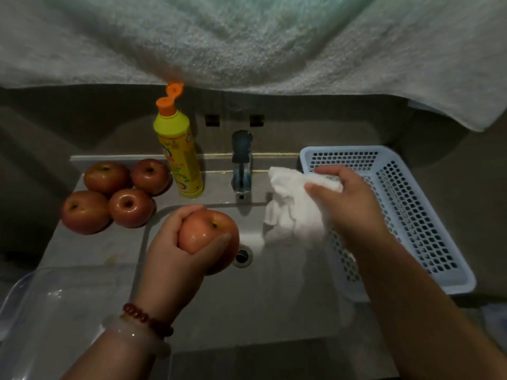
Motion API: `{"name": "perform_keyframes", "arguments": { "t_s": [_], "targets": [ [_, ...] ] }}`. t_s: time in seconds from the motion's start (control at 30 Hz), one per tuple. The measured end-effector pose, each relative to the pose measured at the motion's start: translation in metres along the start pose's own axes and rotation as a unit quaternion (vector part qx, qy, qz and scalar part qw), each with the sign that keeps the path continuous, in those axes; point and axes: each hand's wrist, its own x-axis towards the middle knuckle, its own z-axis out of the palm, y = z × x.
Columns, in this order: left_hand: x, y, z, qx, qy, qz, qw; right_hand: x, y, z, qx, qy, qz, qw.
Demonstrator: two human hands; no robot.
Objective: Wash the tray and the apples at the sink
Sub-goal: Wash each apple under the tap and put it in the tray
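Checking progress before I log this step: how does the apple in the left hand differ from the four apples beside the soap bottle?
The held apple is gripped by the left hand over the sink basin; the four apples rest clustered on the counter. The held apple is tilted, its stem pit facing up and right; the four sit with their pits up. All five are reddish and glossy.

Lighting dim throughout. Grey towel (247,45) hangs across the top of the view, its lower edge above the back wall (315,111). Wall dark grey-brown, with two small rectangular fittings (212,119). Grey desk (90,248) surface reflects faint light.
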Motion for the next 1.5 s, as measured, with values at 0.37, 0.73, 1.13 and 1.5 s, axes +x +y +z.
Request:
{"name": "perform_keyframes", "arguments": {
  "t_s": [0.37, 0.73, 1.13, 1.5],
  "targets": [
    [0.001, 0.010, 0.034, -0.006, -0.026, 0.002, 1.000, 0.051, 0.036, 0.011, -0.313, 0.084, -0.054, 0.944],
    [0.003, 0.013, 0.031, -0.002, -0.014, 0.013, 1.000, 0.047, 0.054, 0.033, -0.384, -0.027, -0.012, 0.923],
    [-0.021, -0.020, -0.053, -0.055, 0.069, -0.028, 0.996, -0.071, -0.009, 0.096, -0.144, -0.333, -0.163, 0.917],
    [-0.033, -0.059, -0.152, 0.233, 0.020, -0.015, 0.972, -0.107, 0.010, 0.215, -0.125, -0.453, -0.207, 0.858]
  ]
}}
